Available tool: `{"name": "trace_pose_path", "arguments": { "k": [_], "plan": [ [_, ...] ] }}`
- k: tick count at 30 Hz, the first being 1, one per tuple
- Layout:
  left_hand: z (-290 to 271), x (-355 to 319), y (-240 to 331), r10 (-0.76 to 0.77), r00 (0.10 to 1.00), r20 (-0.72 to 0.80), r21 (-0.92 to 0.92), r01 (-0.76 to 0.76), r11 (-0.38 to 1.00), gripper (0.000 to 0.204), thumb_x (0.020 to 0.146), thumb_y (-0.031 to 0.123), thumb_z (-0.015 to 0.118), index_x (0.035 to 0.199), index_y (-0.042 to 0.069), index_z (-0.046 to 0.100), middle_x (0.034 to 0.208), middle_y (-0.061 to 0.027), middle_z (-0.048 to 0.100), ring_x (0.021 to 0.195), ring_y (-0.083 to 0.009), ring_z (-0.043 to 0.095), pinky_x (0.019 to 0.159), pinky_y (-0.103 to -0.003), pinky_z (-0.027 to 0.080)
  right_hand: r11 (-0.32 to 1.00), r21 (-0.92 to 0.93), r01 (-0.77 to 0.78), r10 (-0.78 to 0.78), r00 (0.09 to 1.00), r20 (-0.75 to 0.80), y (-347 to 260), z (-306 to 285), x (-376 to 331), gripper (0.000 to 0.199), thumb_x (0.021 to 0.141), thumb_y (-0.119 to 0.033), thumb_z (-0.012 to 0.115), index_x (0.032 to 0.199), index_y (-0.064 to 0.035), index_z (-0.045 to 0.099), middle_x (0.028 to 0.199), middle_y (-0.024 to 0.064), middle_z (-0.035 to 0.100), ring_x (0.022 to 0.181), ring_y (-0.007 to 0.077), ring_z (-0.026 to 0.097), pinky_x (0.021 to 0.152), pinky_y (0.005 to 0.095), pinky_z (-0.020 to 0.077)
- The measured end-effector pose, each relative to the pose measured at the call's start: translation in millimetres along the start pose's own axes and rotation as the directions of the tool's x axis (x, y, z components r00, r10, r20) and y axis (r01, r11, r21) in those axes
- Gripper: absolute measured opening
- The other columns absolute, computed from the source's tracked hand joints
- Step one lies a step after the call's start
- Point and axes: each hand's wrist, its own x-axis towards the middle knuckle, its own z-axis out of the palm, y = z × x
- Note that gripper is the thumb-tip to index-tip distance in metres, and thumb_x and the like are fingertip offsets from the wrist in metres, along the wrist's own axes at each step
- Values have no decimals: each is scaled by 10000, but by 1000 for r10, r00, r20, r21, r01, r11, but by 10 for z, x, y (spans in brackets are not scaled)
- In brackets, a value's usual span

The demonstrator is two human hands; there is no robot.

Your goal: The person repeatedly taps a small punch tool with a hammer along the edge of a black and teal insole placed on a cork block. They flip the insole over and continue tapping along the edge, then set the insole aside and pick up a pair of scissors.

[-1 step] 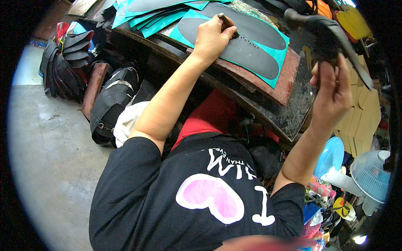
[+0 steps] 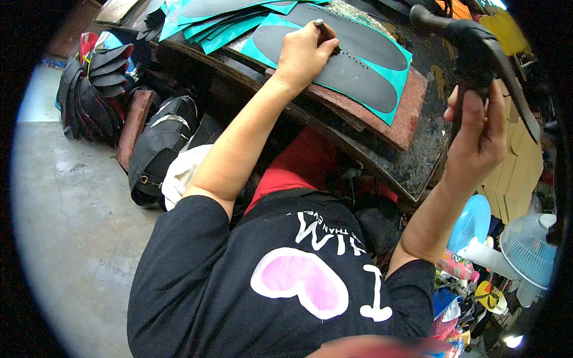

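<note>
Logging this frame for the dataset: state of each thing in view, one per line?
left hand: closed on a punch tool, tip down on the sole sheet
punch tool: upright, held
sole sheet: flat on the red-brown board
right hand: closed on hammer handle
hammer: raised above bench
fan: cannot tell if running

Person's wearing a black short-sleeve T-shirt [image 2: 239, 286], sleeves ending just above the elbows, both forearms bare. Big pink heart [image 2: 301, 286] outlined in white sits mid-chest on the tee, with chunky white block lettering around it, a smaller line of white text further out from the heart. Below the shirt's hem there's something red [image 2: 298, 164], shorts or an apron, can't tell which. No watch, rings or gloves showing.
</note>
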Motion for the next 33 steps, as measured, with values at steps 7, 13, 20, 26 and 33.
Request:
{"name": "trace_pose_path", "arguments": {
  "k": [7, 13, 20, 26, 33],
  "plan": [
    [117, -8, 127, 189, 980, 65, 296, -200, 934, 189, 881, 133, 678, 1009, 14, 608, 782, -170, 695, 756, -234, 718, 676, -325, 571, 906, -423, -13, 104, 975, 194, 549, 292, -144, 369, 916, -330, 665, 1167, -59, 658, 1016, 187, 690, 906, 345, 690, 752, 372, 532],
    [93, 19, -88, -198, 972, 126, -396, 232, 889, 110, 931, 76, 631, 987, -18, 616, 908, -95, 712, 827, -143, 702, 722, -243, 587, 979, -195, -61, 83, 991, 108, 482, -77, -54, 364, 926, -227, 685, 1221, -18, 643, 933, 68, 727, 792, 120, 646, 717, 268, 509],
    [104, -1, 131, 235, 970, 67, 139, -242, 960, 160, 877, 141, 677, 959, 26, 602, 820, -169, 689, 773, -315, 700, 682, -377, 550, 992, -98, -81, 74, 994, -79, 153, 117, -67, 315, 935, -204, 673, 1171, 2, 646, 813, 99, 675, 703, 124, 626, 641, 273, 506],
    [211, -56, 87, -68, 998, -1, -181, 67, 981, 135, 908, 97, 648, 991, 17, 578, 813, -129, 699, 785, -229, 708, 675, -334, 572, 821, -563, 96, -17, 989, 144, 633, 58, -127, 374, 918, -360, 664, 1159, -75, 667, 1034, 204, 681, 916, 339, 690, 774, 343, 523],
    [148, -9, 52, 17, 995, 93, -81, -10, 997, 128, 901, 110, 668, 980, 17, 630, 859, -113, 718, 795, -190, 714, 704, -291, 563, 996, -77, 50, -56, 996, -71, 34, -140, -29, 326, 943, -180, 660, 1208, 9, 637, 794, 9, 656, 653, 42, 545, 577, 190, 441]
  ]
}}
